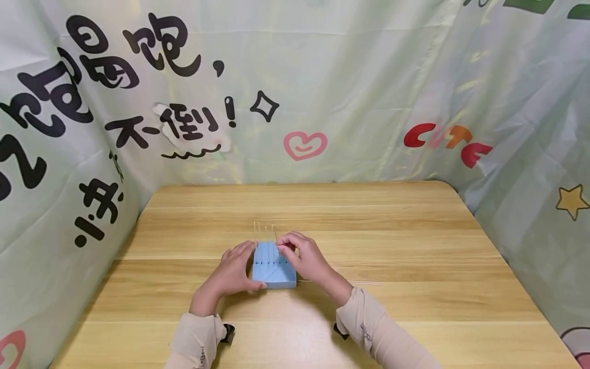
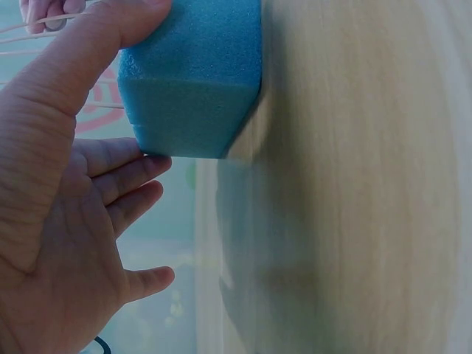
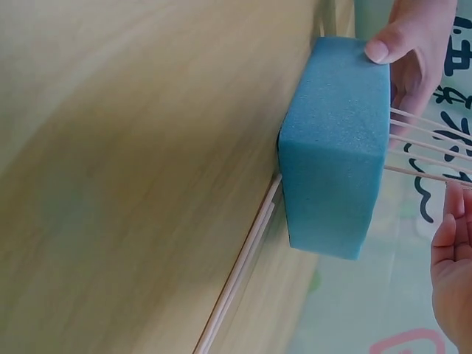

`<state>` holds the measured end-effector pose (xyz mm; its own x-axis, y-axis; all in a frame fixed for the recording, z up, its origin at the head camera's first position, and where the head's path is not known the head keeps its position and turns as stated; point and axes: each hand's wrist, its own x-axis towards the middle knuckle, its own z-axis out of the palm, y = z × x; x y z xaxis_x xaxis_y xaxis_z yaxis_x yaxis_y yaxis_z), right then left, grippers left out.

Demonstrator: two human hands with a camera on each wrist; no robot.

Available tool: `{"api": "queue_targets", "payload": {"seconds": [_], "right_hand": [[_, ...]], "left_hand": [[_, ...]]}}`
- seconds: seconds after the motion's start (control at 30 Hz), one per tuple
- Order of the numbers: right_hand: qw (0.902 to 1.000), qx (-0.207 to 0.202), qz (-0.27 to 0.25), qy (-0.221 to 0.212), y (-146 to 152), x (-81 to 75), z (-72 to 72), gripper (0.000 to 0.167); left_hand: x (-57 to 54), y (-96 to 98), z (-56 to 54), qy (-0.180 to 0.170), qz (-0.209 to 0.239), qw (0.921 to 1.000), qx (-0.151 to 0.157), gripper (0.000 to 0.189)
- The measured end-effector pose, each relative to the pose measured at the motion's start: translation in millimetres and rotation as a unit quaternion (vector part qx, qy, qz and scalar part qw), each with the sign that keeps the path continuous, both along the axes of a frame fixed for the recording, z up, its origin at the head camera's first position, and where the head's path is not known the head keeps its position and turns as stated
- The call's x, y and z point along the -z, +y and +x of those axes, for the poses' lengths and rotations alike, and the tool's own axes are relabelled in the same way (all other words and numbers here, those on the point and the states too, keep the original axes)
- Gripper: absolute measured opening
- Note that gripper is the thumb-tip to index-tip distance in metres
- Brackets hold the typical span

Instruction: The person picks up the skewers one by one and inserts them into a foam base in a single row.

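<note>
A light-blue foam block (image 1: 274,278) sits on the table with a row of small dark marks across its top. Several thin wooden sticks (image 3: 422,144) stand up out of it. My left hand (image 1: 234,270) grips the block's left side, its thumb at the near edge and fingers toward the back. In the left wrist view the thumb lies on the foam (image 2: 199,44) and the little finger sticks out, apart from it. My right hand (image 1: 305,258) is above the block's right part, pinching one upright thin stick (image 3: 420,173) between thumb and fingers.
Loose thin sticks (image 1: 366,282) lie on the wooden table (image 1: 415,246), reaching rightward from beside the block. A printed fabric curtain (image 1: 359,92) with lettering, a heart and a star hangs behind and along both sides of the table.
</note>
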<state>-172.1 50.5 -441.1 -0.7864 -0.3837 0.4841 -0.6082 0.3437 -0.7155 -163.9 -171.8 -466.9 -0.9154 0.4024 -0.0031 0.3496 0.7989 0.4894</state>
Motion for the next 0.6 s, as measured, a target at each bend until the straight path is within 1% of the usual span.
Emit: {"api": "queue_targets", "payload": {"seconds": [0.07, 0.17, 0.37, 0.47, 0.6], "right_hand": [[0.9999, 0.007, -0.009, -0.009, 1.7, -0.1, 0.1, 0.005], [0.9996, 0.018, -0.021, -0.010, 5.8, -0.4, 0.6, 0.006], [0.9989, 0.039, -0.021, -0.017, 22.1, 2.1, 3.4, 0.007], [0.9979, 0.052, -0.017, -0.034, 32.8, 5.1, 6.0, 0.006], [0.9946, 0.073, -0.010, -0.073, 48.3, 10.2, 9.3, 0.006]], "left_hand": [[-0.5, 0.2, 0.2, -0.001, 0.002, 1.0000, 0.000, 0.107], [-0.7, 0.4, 0.4, -0.003, 0.003, 1.0000, 0.000, 0.107], [-1.8, 0.8, 1.0, -0.011, 0.006, 0.9999, -0.001, 0.107], [-2.1, 0.8, 1.2, -0.011, 0.005, 0.9999, 0.000, 0.107], [-1.0, 0.3, 0.9, -0.005, 0.003, 1.0000, 0.002, 0.107]]}}
